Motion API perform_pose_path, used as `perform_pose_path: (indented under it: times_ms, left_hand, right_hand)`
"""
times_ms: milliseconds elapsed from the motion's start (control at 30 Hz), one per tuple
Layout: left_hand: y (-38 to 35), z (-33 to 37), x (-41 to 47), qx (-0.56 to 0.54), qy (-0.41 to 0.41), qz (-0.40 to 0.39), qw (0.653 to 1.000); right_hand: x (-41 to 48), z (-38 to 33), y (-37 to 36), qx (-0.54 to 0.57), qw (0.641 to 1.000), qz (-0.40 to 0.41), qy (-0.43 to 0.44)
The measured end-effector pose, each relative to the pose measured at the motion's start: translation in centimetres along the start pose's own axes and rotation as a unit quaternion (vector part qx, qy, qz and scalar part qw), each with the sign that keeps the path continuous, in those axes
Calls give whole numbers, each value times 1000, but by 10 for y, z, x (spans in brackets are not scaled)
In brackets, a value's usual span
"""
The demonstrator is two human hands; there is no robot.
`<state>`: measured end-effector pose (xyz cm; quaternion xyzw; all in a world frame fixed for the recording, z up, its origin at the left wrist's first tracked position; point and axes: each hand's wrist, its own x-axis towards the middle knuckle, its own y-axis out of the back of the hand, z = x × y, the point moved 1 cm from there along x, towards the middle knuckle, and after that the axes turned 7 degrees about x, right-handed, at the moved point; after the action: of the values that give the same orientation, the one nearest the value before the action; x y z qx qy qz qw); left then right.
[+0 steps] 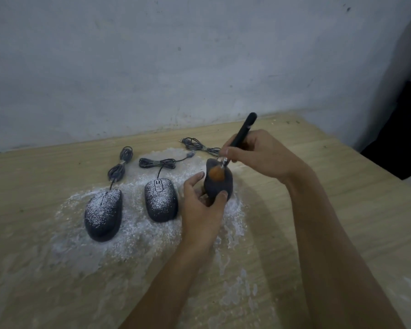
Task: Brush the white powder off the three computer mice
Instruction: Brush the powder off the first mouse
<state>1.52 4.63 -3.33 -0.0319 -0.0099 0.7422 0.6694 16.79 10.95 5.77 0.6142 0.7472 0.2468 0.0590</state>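
Three dark wired mice are on a wooden table (342,210). The left mouse (103,213) and the middle mouse (161,199) lie flat, both speckled with white powder. My left hand (201,210) holds the right mouse (217,186) tilted up off the table, and its surface looks mostly free of powder. My right hand (259,154) grips a black-handled brush (241,136). The brush's orange bristle tip (216,174) presses on the upper part of the held mouse.
White powder (133,231) is spread over the table around and in front of the mice. Bundled cables (157,162) lie behind them near the grey wall (199,55). The table's right edge runs diagonally past my right arm, with a dark gap beyond.
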Motion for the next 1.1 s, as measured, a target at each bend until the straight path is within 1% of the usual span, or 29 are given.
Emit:
perform_pose_path:
  times_ms: [67, 100, 133, 167, 233, 267, 300, 367, 400, 433, 467, 500, 533, 567, 600, 633, 667, 700, 800, 833, 900, 933, 967, 1000, 1033, 1067, 1100]
  left_hand:
    - [-1, -1, -1, 9, -14, 15, 1000]
    - [-1, -1, -2, 12, -22, 20, 999]
    - [-2, -2, -3, 15, -29, 23, 999]
    - [-2, -2, -4, 18, -33, 24, 999]
    - [-3, -2, -5, 27, -40, 26, 998]
    - [-3, -2, -6, 30, -44, 26, 998]
    - [-3, -2, -6, 32, -46, 27, 998]
    - [-4, -2, -6, 38, -51, 29, 998]
    - [-4, -3, -6, 40, -53, 30, 997]
    - [-3, -3, -5, 41, -54, 32, 997]
    - [-3, -3, -5, 43, -53, 34, 997]
    - [-3, -3, -5, 47, -51, 35, 997]
    - [-3, -3, -5, 50, -51, 37, 997]
    - [-3, -3, -5, 49, -51, 39, 997]
    - [-4, -3, -5, 47, -50, 39, 997]
    - [-4, -3, -5, 44, -49, 39, 997]
    - [-4, -3, -5, 41, -48, 38, 997]
    - [-4, -3, -5, 38, -47, 39, 997]
    - [-3, -3, -5, 39, -43, 40, 998]
    - [-3, -2, -5, 41, -43, 40, 997]
    - [-4, -2, -5, 39, -45, 39, 997]
    - [-4, -2, -5, 35, -47, 42, 997]
    - [-4, -2, -6, 32, -48, 44, 997]
    - [-3, -2, -6, 30, -47, 45, 997]
    - [-3, -2, -6, 30, -47, 47, 997]
    - [-3, -2, -6, 30, -47, 47, 997]
    - [-3, -2, -6, 30, -48, 47, 997]
  right_hand:
    - [5, -4, -6, -4, 995, 94, 39]
    - [6, -7, -6, 11, 990, 127, 56]
    - [7, -8, -5, 25, 989, 132, 65]
    - [6, -9, -4, 30, 992, 110, 62]
    - [4, -10, -6, -25, 998, 45, 38]
    - [4, -9, -9, -58, 997, 43, 37]
    - [5, -9, -12, -76, 994, 69, 47]
    - [8, -13, -16, -56, 986, 140, 74]
    - [9, -14, -15, -43, 986, 141, 74]
    - [9, -15, -14, -39, 991, 113, 64]
    - [8, -15, -13, -52, 995, 64, 48]
    - [6, -16, -14, -79, 996, 18, 35]
    - [5, -15, -17, -109, 993, -2, 34]
    - [5, -16, -21, -130, 990, 12, 45]
    - [6, -17, -24, -135, 987, 54, 62]
    - [8, -20, -26, -125, 984, 97, 75]
    - [9, -23, -26, -112, 983, 118, 83]
    - [10, -25, -25, -108, 983, 116, 88]
    - [9, -22, -23, -138, 989, 18, 48]
    - [8, -19, -25, -156, 987, 12, 44]
    - [10, -17, -30, -201, 975, 70, 62]
    - [11, -18, -31, -203, 972, 98, 71]
    - [12, -18, -31, -187, 974, 104, 73]
    - [13, -18, -30, -160, 981, 88, 66]
    - [14, -17, -29, -134, 988, 56, 51]
    - [13, -15, -30, -129, 990, 31, 36]
    - [13, -12, -32, -146, 988, 31, 31]
